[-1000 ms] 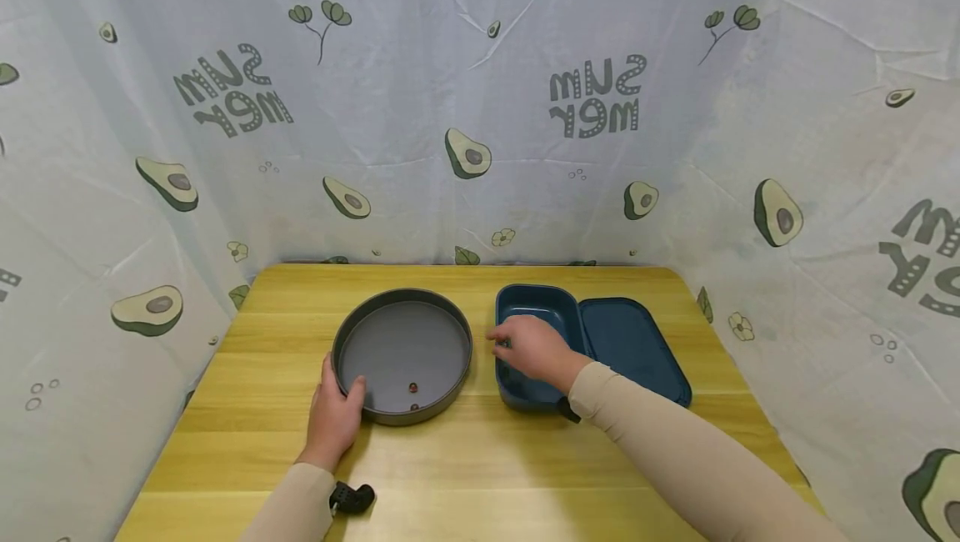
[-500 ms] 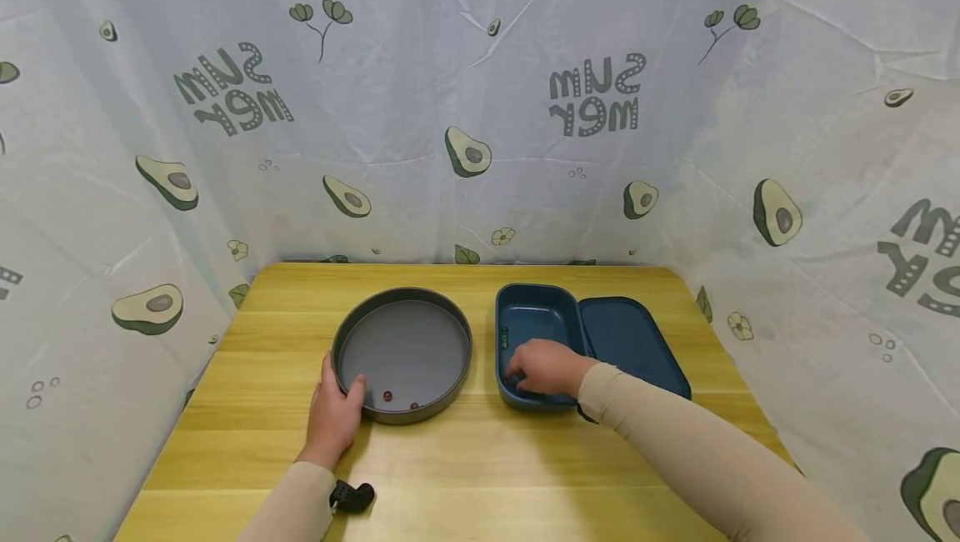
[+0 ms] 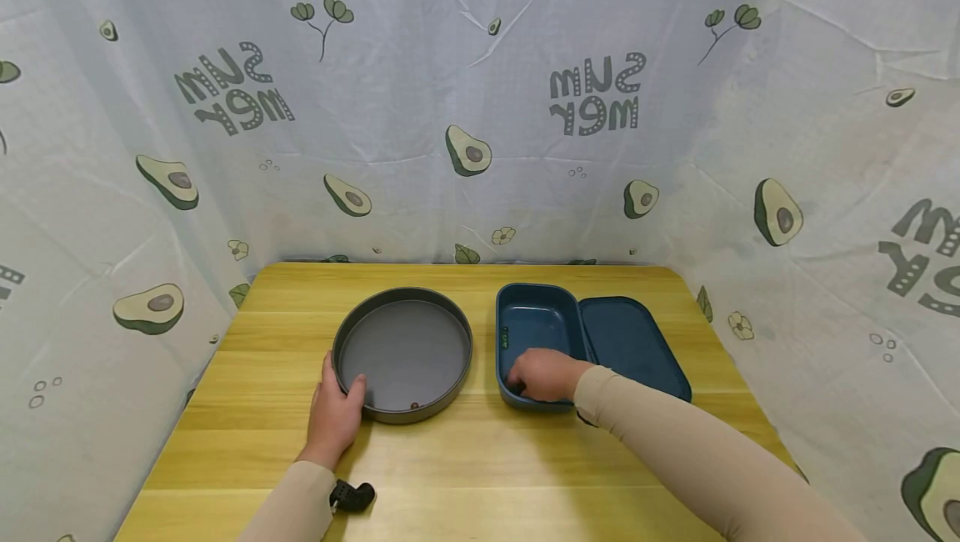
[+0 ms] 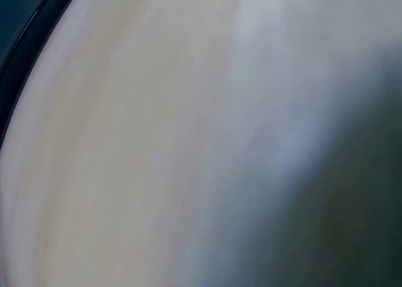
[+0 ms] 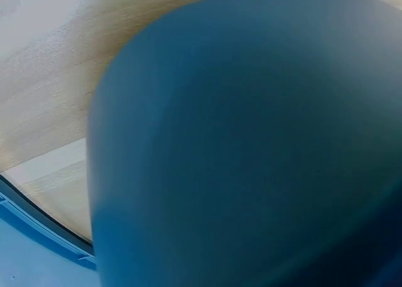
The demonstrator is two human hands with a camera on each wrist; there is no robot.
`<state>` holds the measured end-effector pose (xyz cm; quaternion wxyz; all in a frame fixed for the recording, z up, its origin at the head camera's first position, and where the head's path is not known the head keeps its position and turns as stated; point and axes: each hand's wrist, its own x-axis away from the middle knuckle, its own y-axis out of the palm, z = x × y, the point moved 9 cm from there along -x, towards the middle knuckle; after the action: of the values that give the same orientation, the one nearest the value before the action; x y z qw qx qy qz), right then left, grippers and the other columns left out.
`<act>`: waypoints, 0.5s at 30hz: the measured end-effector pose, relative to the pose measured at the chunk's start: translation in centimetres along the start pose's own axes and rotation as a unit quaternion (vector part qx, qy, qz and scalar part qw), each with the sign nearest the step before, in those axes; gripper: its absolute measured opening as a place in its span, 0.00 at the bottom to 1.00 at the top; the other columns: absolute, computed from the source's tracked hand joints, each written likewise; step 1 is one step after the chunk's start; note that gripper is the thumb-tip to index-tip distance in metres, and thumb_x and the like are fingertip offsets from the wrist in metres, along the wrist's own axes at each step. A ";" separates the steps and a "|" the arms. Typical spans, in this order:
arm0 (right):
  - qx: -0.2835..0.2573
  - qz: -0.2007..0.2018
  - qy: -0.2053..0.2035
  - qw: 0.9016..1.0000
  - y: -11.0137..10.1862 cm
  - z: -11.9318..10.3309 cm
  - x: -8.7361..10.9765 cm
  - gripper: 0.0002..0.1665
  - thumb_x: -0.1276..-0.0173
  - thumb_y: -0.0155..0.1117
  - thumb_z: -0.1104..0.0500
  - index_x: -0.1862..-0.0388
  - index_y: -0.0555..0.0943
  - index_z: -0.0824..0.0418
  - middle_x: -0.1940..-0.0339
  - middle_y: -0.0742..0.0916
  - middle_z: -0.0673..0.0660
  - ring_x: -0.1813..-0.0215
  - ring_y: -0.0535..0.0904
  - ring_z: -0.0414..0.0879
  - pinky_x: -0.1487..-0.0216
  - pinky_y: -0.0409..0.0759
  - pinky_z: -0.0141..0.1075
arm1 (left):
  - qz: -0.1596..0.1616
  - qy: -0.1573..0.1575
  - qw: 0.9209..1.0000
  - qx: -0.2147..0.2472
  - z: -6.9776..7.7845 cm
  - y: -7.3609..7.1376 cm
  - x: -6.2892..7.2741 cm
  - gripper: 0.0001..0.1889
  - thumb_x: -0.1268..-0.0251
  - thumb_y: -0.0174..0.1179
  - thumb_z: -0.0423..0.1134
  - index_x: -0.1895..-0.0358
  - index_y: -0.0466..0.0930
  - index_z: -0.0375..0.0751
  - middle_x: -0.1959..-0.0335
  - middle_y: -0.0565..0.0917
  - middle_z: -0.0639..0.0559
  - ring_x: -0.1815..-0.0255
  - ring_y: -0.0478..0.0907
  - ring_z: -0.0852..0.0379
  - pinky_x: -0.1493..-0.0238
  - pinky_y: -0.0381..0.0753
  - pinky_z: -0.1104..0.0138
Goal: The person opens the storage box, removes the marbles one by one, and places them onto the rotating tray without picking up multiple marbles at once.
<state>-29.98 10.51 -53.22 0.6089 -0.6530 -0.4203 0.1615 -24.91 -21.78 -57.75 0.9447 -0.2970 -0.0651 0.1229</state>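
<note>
My left hand (image 3: pixel 334 419) grips the near left side of a round grey pan (image 3: pixel 405 350), thumb over the rim and fingers outside. A small dark red bead (image 3: pixel 415 405) lies in the pan by its near wall. My right hand (image 3: pixel 546 373) reaches down into the near end of a dark blue rectangular container (image 3: pixel 542 296), fingers bent downward. The fingertips are low by its left wall, and whether they hold anything is hidden. Several small green beads (image 3: pixel 505 338) lie along that wall. In the right wrist view the container's outer wall (image 5: pixel 239 136) fills most of the picture.
A flat dark blue lid (image 3: pixel 633 346) lies on the wooden table (image 3: pixel 450 484) against the container's right side. Behind the table and at its sides hangs a white curtain (image 3: pixel 405 108) printed with avocados. A blurred dark curved edge (image 4: pixel 28 54) crosses the left wrist view's corner.
My right hand has come from above the container's left rim down into its near end, uncovering the green beads. One red bead rolled left in the pan and is out of sight. The left hand stayed.
</note>
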 end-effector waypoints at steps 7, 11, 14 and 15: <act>0.008 -0.007 0.003 1.000 0.0 -0.2 0.0 0.15 0.32 0.73 0.66 0.74 0.84 0.48 0.77 0.81 0.43 0.73 0.67 0.38 0.67 0.70 0.33 | -0.005 -0.003 1.000 0.003 0.0 0.1 0.1 0.44 0.17 0.50 0.50 0.12 0.34 0.40 0.17 0.56 0.27 0.20 0.57 0.25 0.21 0.59 0.34; 0.019 -0.013 0.005 1.000 -0.1 0.0 0.0 0.10 0.33 0.75 0.64 0.68 0.89 0.48 0.70 0.88 0.44 0.69 0.76 0.37 0.62 0.80 0.34 | -0.008 -0.001 1.000 0.003 0.0 0.1 0.1 0.44 0.17 0.50 0.50 0.12 0.34 0.40 0.17 0.56 0.27 0.20 0.57 0.24 0.21 0.59 0.34; 0.029 -0.017 0.008 0.999 -0.1 0.4 0.1 0.08 0.33 0.76 0.62 0.67 0.90 0.48 0.69 0.89 0.44 0.66 0.79 0.38 0.58 0.83 0.35 | -0.007 0.000 1.000 0.002 -0.1 0.1 0.1 0.44 0.17 0.50 0.50 0.12 0.34 0.40 0.16 0.56 0.27 0.20 0.57 0.24 0.22 0.59 0.33; 0.030 -0.019 0.010 0.999 -0.1 0.6 0.1 0.07 0.33 0.76 0.62 0.67 0.90 0.48 0.69 0.89 0.43 0.66 0.79 0.38 0.57 0.84 0.36 | -0.007 0.000 1.000 0.001 -0.1 0.1 0.1 0.44 0.17 0.50 0.50 0.12 0.34 0.40 0.16 0.56 0.27 0.20 0.57 0.24 0.22 0.59 0.33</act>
<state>-30.37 10.94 -53.23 0.6352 -0.6279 -0.4219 0.1558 -24.87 -21.71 -57.90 0.9458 -0.2958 -0.0668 0.1164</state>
